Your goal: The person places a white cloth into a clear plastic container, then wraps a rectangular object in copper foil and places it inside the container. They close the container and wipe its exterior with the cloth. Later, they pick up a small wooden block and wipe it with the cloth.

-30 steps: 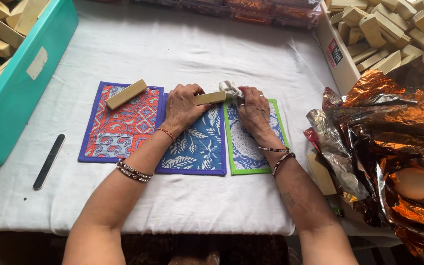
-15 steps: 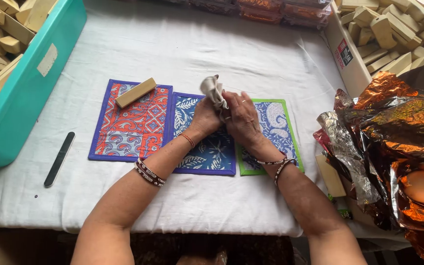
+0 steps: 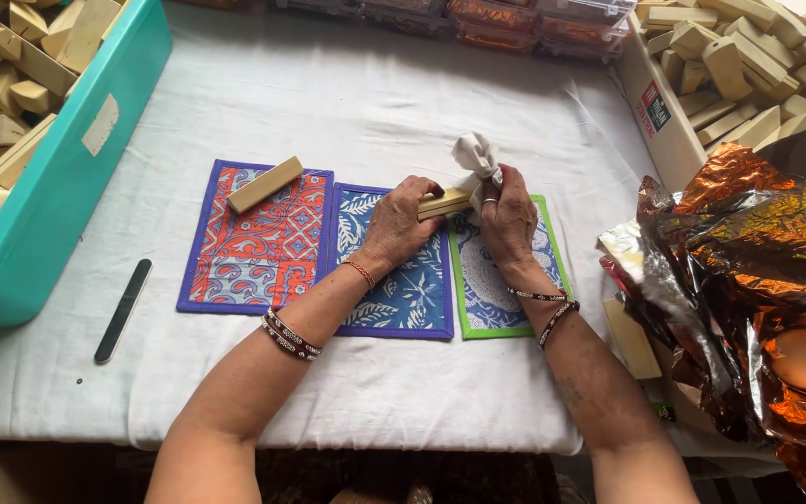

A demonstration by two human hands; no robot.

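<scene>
while the left hand [image 3: 398,222] clamps its fingers on a pale wooden block [image 3: 444,203] above the blue leaf-print mat [image 3: 394,280], the right hand [image 3: 508,219] pinches a bunched white cloth [image 3: 476,155] against the block's right end. a second block [image 3: 265,184] lies on the red patterned mat [image 3: 254,243]. a green-edged mat [image 3: 506,280] sits under the right hand, a black nail file [image 3: 123,310] well to the left.

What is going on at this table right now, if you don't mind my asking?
A person sits at a white-covered table. The left hand holds a pale wooden block over the blue leaf-print mat, while the right hand presses a bunched white cloth against the block's end. A second block lies on the red patterned mat, and a black file rests to the left.
</scene>
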